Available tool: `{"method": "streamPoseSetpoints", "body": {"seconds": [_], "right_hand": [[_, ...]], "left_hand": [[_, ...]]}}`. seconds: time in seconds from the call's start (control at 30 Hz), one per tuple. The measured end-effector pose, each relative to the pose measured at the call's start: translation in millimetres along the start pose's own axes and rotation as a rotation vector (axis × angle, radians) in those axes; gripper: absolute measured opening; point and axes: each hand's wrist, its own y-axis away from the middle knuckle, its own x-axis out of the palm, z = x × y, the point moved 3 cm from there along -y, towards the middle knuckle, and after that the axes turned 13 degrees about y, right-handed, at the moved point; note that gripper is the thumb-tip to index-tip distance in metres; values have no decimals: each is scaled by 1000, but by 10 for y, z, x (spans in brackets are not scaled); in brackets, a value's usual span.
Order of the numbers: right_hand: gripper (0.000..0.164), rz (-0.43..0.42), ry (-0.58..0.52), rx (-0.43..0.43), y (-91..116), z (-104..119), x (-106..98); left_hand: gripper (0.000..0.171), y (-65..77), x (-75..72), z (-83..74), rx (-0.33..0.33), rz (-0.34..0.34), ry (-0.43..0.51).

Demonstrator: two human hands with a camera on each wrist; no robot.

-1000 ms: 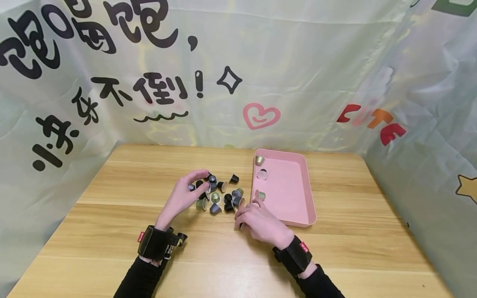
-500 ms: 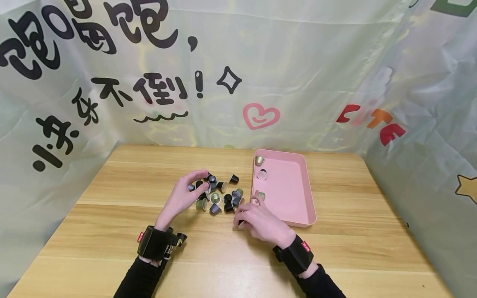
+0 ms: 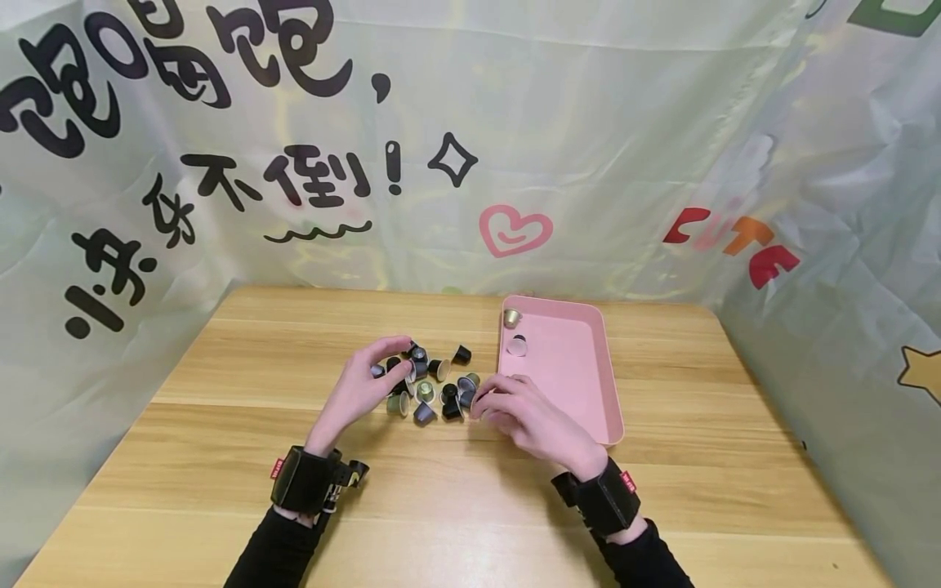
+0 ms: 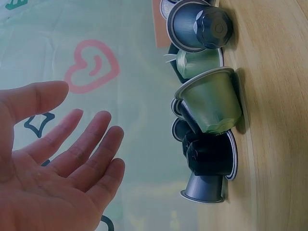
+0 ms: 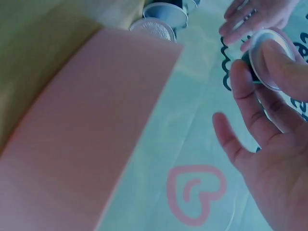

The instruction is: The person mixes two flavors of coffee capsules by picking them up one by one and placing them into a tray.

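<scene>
In the head view, several coffee capsules (image 3: 425, 392) lie in a loose pile left of the pink tray. Beside the pile's left side hovers my left hand (image 3: 360, 388); the left wrist view shows its palm with fingers extended, holding nothing, apart from a green capsule (image 4: 211, 101) and a black capsule (image 4: 211, 154). My right hand (image 3: 532, 420) is above the tray's left edge. Its thumb and fingers pinch a dark coffee capsule (image 5: 258, 60), silver lid towards the thumb, in the right wrist view. That capsule is mostly hidden in the head view.
The shallow pink tray (image 3: 569, 359) stands right of the pile. A gold capsule (image 3: 512, 318) and a capsule with a pale lid (image 3: 518, 346) lie inside along its left side. Behind the wooden table (image 3: 698, 425) hangs a printed cloth (image 3: 625, 163).
My right hand has lifted off the table and moved up and right to the tray's edge with a capsule, now covering a green capsule in the tray. The left hand has stayed still.
</scene>
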Motion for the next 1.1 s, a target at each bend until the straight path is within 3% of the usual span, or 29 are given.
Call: {"method": "streamPoseSetpoints", "body": {"seconds": [0.13, 0.47, 0.9, 1.1], "right_hand": [[30, -58, -69, 4, 17, -52, -92], [25, -317, -44, 28, 68, -207, -277], [24, -623, 4, 235, 156, -421, -460], [26, -653, 76, 371, 244, -531, -477]], "left_hand": [[46, 2, 3, 0, -6, -1, 2], [46, 0, 7, -6, 3, -2, -3], [46, -5, 6, -2, 2, -6, -6], [46, -5, 6, -1, 2, -6, -7]]}}
